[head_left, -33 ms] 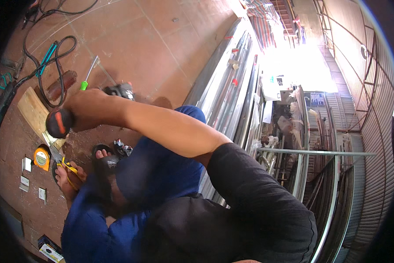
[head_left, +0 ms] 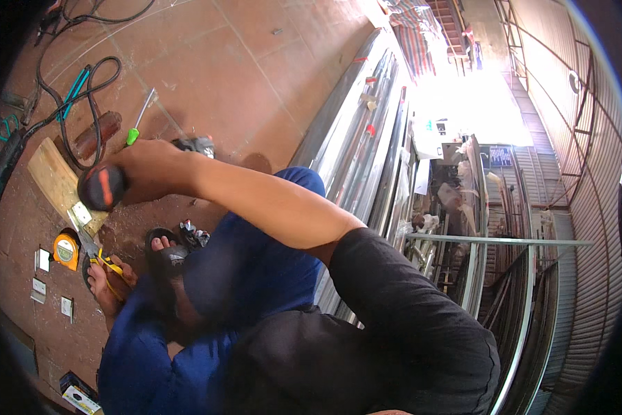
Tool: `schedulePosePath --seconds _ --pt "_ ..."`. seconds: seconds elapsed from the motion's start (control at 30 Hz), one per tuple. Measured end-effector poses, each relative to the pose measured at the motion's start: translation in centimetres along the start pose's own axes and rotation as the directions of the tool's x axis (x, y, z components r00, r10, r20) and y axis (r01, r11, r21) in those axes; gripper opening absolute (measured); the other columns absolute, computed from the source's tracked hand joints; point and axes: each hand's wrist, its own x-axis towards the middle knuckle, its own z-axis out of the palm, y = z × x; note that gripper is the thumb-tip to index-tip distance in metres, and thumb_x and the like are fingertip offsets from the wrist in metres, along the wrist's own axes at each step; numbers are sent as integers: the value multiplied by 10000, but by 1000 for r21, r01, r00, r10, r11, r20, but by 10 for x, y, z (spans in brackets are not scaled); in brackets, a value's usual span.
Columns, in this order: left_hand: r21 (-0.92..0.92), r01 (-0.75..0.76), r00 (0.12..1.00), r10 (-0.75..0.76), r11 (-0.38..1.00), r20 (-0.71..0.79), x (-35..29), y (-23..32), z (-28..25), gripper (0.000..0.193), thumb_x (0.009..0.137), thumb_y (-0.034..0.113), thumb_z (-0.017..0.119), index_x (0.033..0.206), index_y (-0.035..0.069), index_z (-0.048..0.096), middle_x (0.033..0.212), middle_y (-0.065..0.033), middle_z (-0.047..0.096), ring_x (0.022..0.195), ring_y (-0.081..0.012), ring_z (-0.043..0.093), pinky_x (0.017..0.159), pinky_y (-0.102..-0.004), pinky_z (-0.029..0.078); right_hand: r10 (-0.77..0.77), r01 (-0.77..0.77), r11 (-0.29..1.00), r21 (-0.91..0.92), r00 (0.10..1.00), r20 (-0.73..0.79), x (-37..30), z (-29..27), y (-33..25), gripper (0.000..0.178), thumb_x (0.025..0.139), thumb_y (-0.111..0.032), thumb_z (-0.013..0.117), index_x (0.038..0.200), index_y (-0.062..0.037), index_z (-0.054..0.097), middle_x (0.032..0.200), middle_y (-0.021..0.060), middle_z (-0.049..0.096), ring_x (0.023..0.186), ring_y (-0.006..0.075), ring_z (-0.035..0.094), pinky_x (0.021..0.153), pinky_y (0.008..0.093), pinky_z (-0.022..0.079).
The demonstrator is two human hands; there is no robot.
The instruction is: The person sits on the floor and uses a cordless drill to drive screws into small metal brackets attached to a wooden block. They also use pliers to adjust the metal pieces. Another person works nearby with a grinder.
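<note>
My right hand (head_left: 152, 169) is wrapped round a cordless drill (head_left: 103, 188), black with a red stripe on its rounded back end. The drill stands over the end of a wooden board (head_left: 51, 169) on the floor; its tip is hidden below its body. A small pale metal plate (head_left: 81, 213) lies on that end of the board, right beside the drill. In my left hand (head_left: 103, 285) is a pair of pliers (head_left: 109, 264) with yellow and black handles. Their jaws reach the metal plate; whether they clamp it I cannot tell.
A yellow tape measure (head_left: 66, 250) and several small metal plates (head_left: 67, 308) lie left of the pliers. Beyond the drill are a green-handled screwdriver (head_left: 132, 135), a brown block (head_left: 96, 135) and a corded power tool (head_left: 3, 180). Long metal profiles (head_left: 366, 138) run along my right.
My right hand and the drill have shifted slightly to the right, and more of the metal plate shows. My left hand and the pliers stay in place.
</note>
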Motion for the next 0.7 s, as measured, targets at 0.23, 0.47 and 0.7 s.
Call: schedulePosePath --seconds 0.23,0.47,0.7 --pt "43 -3 994 8 999 -105 -9 2 -15 376 1018 354 525 1223 44 580 1045 -115 685 884 -232 660 745 -348 545 239 -43 924 381 841 -485 -43 36 106 387 836 -159 777 1204 -90 679 1015 143 753 918 303 730 836 402 575" --pt "92 4 983 13 996 -184 -21 5 -24 363 1000 319 549 1235 45 582 1064 -115 690 894 -228 665 747 -347 553 579 -24 654 756 659 -480 -46 90 148 415 923 -236 775 1233 -50 572 1065 105 684 1019 230 653 918 378 519" --pt "136 14 968 20 991 -250 -31 8 -30 357 981 284 572 1247 46 584 1083 -116 695 905 -224 670 748 -346 562 540 -196 782 592 687 -486 -31 113 158 425 1002 -383 624 1306 -89 588 1239 160 654 1131 359 628 972 462 499"
